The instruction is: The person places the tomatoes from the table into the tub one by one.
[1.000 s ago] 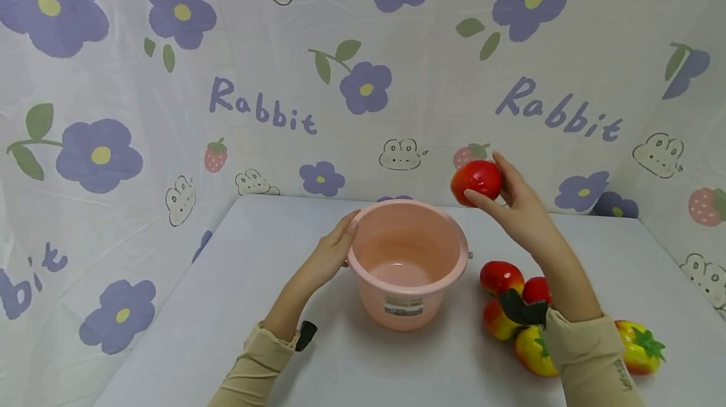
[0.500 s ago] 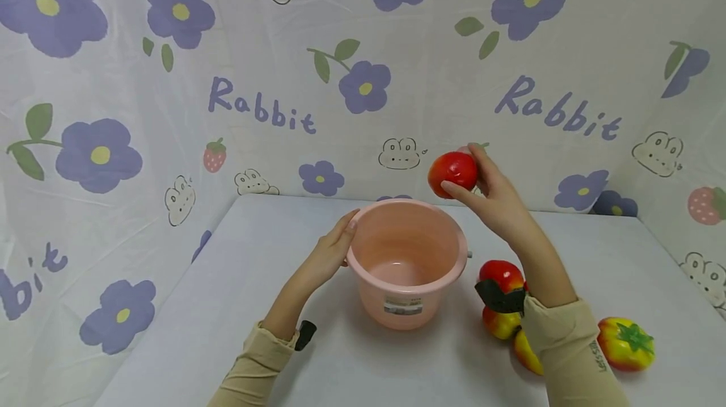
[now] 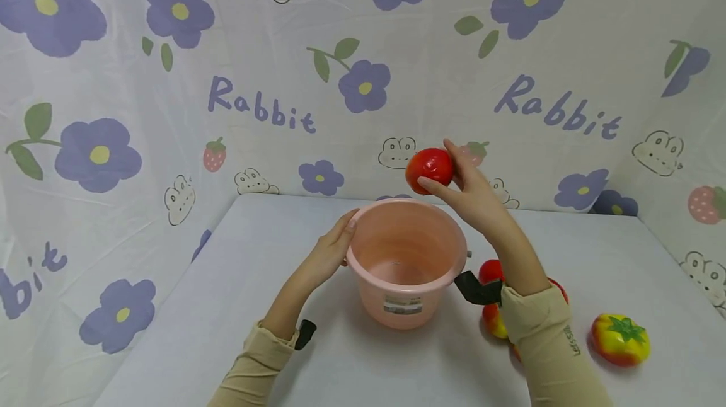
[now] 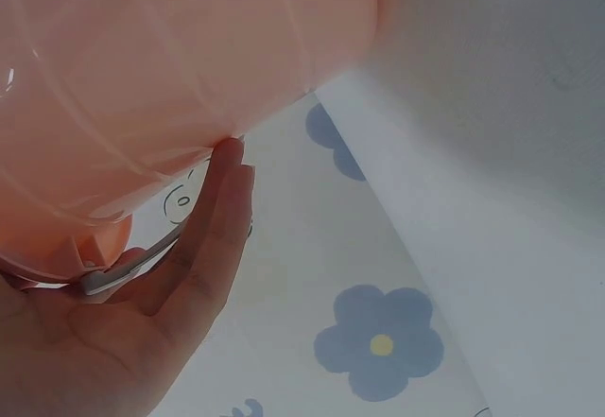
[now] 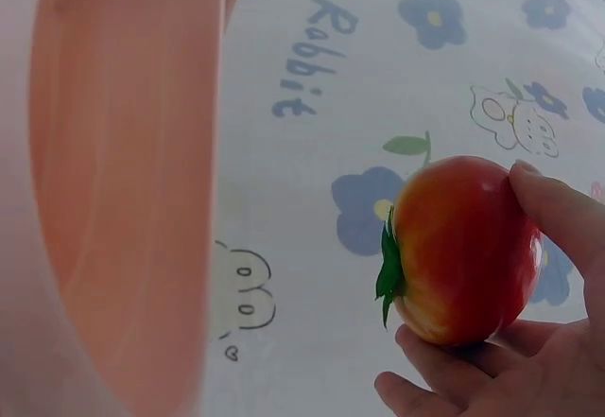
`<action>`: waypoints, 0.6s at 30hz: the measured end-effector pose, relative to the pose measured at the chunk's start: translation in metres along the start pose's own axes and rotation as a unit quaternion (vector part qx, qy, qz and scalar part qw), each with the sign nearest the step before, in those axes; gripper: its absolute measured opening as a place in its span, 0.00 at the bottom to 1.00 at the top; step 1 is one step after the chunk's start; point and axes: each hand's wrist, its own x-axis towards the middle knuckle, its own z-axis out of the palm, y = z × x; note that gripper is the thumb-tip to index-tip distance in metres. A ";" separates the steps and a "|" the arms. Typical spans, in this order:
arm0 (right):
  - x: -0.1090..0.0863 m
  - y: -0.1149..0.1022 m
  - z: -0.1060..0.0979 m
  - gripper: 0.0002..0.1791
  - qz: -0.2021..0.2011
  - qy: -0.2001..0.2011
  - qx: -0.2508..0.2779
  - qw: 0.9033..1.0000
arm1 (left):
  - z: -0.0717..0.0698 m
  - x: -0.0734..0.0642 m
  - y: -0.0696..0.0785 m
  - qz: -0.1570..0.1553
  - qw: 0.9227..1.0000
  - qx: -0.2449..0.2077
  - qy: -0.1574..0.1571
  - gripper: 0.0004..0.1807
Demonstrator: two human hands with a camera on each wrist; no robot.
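A pink plastic bucket stands upright on the table, and its inside looks bare. At its left rim my left hand holds on, thumb over the edge, fingers along the outer wall; the left wrist view shows the fingers by the grey handle. Above the bucket's far rim, my right hand pinches a shiny red toy tomato between thumb and fingers. In the right wrist view, this tomato has a yellowish side and green leaves, which face the bucket's mouth.
Right of the bucket lie several red-and-yellow toy fruits, partly hidden by my right forearm. A yellow-red one with a green leafy top lies farther right. A flower-print cloth hangs behind the white table.
My right hand has carried the tomato leftward and slightly up, from right of the bucket to above its far rim. My left hand and the bucket have stayed in place.
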 end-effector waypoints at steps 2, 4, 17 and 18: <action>0.002 -0.002 0.003 0.49 0.000 -0.005 0.007 1.000 | 0.000 0.000 0.000 0.001 1.000 -0.001 0.000 0.29; 0.004 -0.004 0.006 0.49 0.002 -0.008 0.012 1.000 | 0.000 0.000 0.000 0.002 1.000 -0.002 0.000 0.29; 0.017 -0.009 0.023 0.48 0.001 -0.035 0.036 0.999 | -0.001 0.001 0.000 -0.001 1.000 -0.005 -0.003 0.28; 0.017 -0.010 0.024 0.48 0.000 -0.037 0.038 0.999 | -0.001 0.000 0.000 -0.002 1.000 -0.005 -0.004 0.28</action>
